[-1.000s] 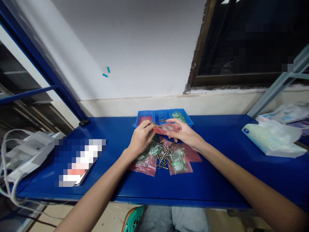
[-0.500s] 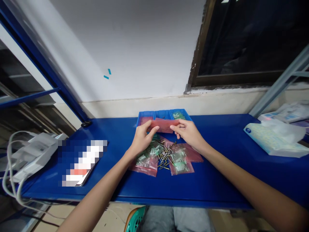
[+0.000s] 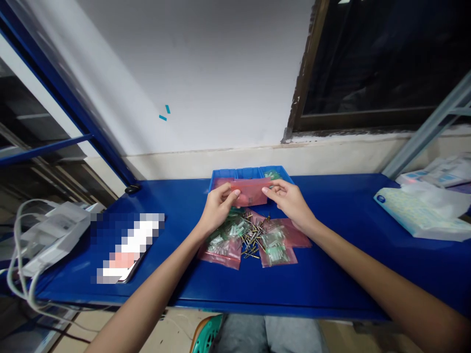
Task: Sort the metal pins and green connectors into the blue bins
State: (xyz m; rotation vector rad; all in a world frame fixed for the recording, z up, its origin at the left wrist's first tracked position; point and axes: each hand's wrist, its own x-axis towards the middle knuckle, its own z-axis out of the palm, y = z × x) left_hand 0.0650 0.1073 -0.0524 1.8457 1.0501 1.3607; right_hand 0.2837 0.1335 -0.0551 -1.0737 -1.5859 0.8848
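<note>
A pink plastic bag [image 3: 252, 192] is stretched between my two hands, above the blue table. My left hand [image 3: 217, 205] pinches its left end and my right hand [image 3: 289, 200] pinches its right end. Below the bag lies a loose pile of thin metal pins [image 3: 252, 238]. Pink bags with clear and green small packets flank the pile, one at the left [image 3: 224, 247] and one at the right [image 3: 275, 245]. Behind my hands are blue bins [image 3: 224, 173]; the right one holds green packets [image 3: 272, 175].
A phone [image 3: 132, 250] with a blurred screen lies at the left. White power strips with cables [image 3: 55, 233] are at the far left edge. A tissue box [image 3: 415, 215] stands at the right. The wall [image 3: 221, 73] rises behind the table [image 3: 342, 206].
The held pink bag now hangs more open and flat toward me, showing more of its face. My right hand's fingers have shifted slightly on its edge.
</note>
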